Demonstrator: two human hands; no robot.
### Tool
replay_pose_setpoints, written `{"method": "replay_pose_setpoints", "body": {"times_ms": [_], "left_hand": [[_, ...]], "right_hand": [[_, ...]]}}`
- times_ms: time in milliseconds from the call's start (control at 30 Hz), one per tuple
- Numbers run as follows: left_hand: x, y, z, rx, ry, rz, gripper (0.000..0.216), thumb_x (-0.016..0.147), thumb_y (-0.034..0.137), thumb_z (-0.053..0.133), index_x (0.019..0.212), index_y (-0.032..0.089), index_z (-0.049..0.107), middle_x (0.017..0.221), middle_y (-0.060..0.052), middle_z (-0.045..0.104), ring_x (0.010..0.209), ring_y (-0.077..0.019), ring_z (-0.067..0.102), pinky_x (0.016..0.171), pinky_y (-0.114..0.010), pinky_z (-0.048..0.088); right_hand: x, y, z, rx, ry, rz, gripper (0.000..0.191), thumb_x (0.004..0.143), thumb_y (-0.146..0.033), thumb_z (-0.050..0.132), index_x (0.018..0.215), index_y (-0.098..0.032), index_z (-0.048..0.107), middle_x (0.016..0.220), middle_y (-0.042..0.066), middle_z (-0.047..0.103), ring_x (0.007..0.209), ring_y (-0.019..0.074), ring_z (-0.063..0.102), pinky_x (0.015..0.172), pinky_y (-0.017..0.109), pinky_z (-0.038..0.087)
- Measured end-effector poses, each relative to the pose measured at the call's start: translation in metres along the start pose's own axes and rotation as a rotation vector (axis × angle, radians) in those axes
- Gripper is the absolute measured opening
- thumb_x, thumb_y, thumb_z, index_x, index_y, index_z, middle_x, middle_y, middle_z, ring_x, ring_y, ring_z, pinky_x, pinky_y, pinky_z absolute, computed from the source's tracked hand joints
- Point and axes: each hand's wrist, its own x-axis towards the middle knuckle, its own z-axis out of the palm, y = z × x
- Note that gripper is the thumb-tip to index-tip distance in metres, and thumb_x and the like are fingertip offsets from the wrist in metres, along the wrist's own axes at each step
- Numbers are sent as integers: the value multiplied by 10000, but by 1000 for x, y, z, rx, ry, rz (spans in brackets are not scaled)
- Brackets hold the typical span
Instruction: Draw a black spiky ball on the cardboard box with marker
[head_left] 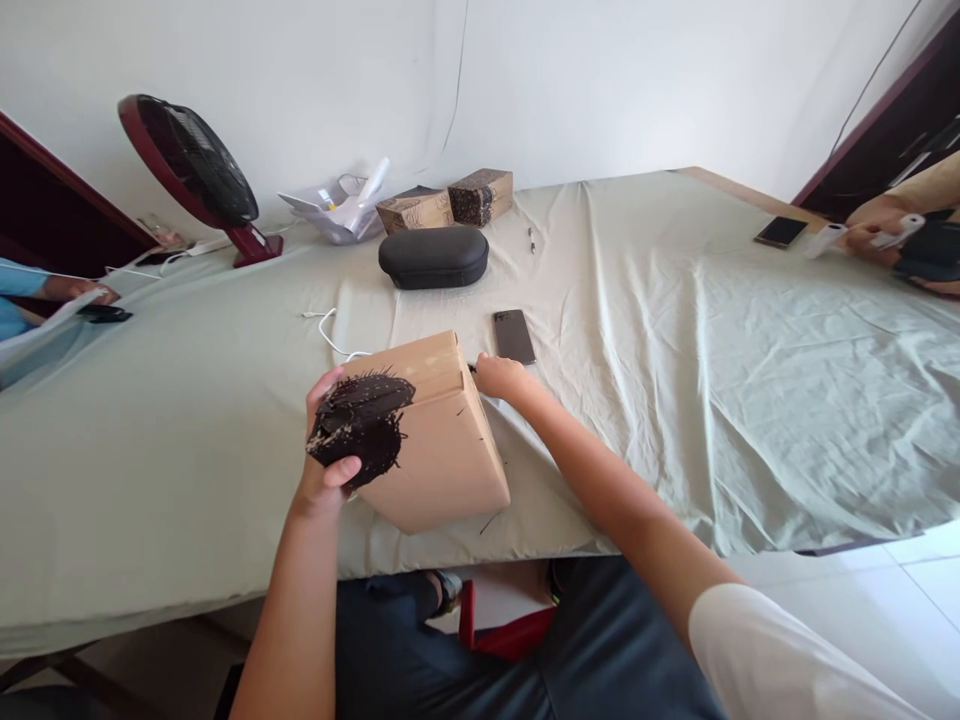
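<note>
with left hand [319, 488], grasping probably light, stiff box [435, 450] sensibly by left end; with right hand [500, 377], pinching something dark [472, 369].

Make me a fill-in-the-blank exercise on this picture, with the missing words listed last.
The left hand grips the large tan cardboard box near a big patch coloured ____.
Behind the long rounded black case, the small brown patterned cardboard boxes number ____.
In the picture, the maroon-and-black electric fan stands to the case's ____.
Lying just beyond the right hand is a dark rectangular ____.

Missing words: black; two; left; phone.
</note>
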Motion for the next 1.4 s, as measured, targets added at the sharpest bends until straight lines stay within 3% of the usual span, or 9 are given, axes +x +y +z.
{"method": "replay_pose_setpoints", "body": {"times_ms": [100,233,433,567,700,800,933,1133,1400], "left_hand": [[2,0,5,-3,49,19,1013,476,487,980,1429,324,677,1370,-44,690,1232,-282,659,1024,-354,601],[5,-1,9,12,125,43,954,545,505,983,1423,313,664,1375,-50,677,1218,-260,663,1007,-339,599],[5,-5,7,7,189,-6,850,651,567,958,1418,358,658,1385,-43,650,1282,-270,661,1058,-358,586],[3,-11,7,34,172,-38,913,695,716,899,1471,342,597,1427,-79,646,1322,-304,663,1077,-401,591],[1,-11,9,101,132,-24,983,709,679,911,1544,350,510,1545,-108,586,1412,-334,623,1117,-427,572],[-4,-6,13,172,95,-5,1022,708,617,930,1583,340,480,1546,-114,586,1424,-341,610,1173,-455,532],[-13,8,23,276,-13,100,986,742,579,919,1601,347,492,1543,-105,587,1436,-355,594,1233,-504,482],[-22,29,38,302,-138,209,988,745,635,898,1609,353,512,1570,-102,579,1419,-375,606,1215,-543,510],[-29,36,35,218,-50,-41,891,847,682,811,1634,417,488,1586,-63,595,1498,-362,577,1286,-535,468]], "right_hand": [[-13,8,-25,11,-72,-40,591,955,-90,607,1531,-219,616,1312,197,783,1040,308,805,864,392,625],[-31,20,-65,106,-103,-75,390,949,-135,560,1264,-210,777,1095,144,817,655,181,745,589,277,577],[-61,30,-99,838,269,-302,100,921,-146,603,988,-202,652,992,66,800,544,94,654,418,185,375],[-83,15,-96,957,477,-648,278,930,-402,801,971,-253,570,759,-26,708,530,86,567,458,203,366],[-106,-13,-73,924,556,-908,437,1070,-667,534,1000,-250,646,646,-28,637,515,117,518,508,280,412],[-118,-30,-54,832,591,-1049,332,1081,-540,527,1095,-244,677,687,-33,641,577,138,572,575,305,460],[-129,-40,-46,734,686,-1208,30,891,-229,621,914,-244,633,723,-43,635,596,132,548,632,324,483],[-157,-41,-64,691,543,-1119,125,902,-131,686,820,-226,691,713,-36,681,620,121,590,636,315,503],[-163,-46,-58,647,566,-1069,292,1040,-426,718,846,-208,713,749,-20,708,600,95,604,553,244,483]]}}
